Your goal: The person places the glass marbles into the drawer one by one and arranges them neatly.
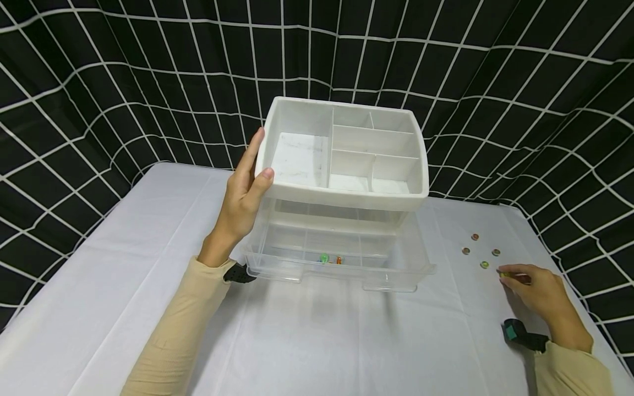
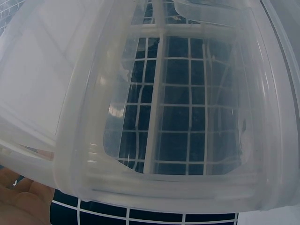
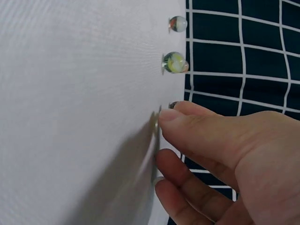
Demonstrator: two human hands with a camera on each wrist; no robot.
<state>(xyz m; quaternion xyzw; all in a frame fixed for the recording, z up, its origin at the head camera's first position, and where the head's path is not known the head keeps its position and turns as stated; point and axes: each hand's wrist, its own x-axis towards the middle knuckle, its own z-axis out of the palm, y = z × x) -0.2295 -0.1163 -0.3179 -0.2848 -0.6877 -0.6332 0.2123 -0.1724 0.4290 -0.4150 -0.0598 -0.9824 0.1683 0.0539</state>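
A white desk organizer (image 1: 342,199) with a divided top tray stands mid-table, its clear drawer (image 1: 396,256) pulled out towards me. My left hand (image 1: 241,201) grips the organizer's left side, thumb over the front of the rim. In the left wrist view, clear plastic of the drawer (image 2: 276,117) fills most of the picture, with part of the hand at lower left. At the table's right, my right hand (image 1: 542,294) pinches a yellow-green marble (image 1: 503,274) between thumb and fingers; in the right wrist view the fingertips mostly hide it. A green marble (image 1: 324,257) and an orange one (image 1: 339,260) lie in the drawer.
Several glass marbles lie loose on the white cloth just beyond the right hand, among them a yellow-green one (image 1: 484,264) and a reddish one (image 1: 475,237). Black curtain with white grid lines (image 1: 198,71) surrounds the table (image 1: 317,341) at the back and sides.
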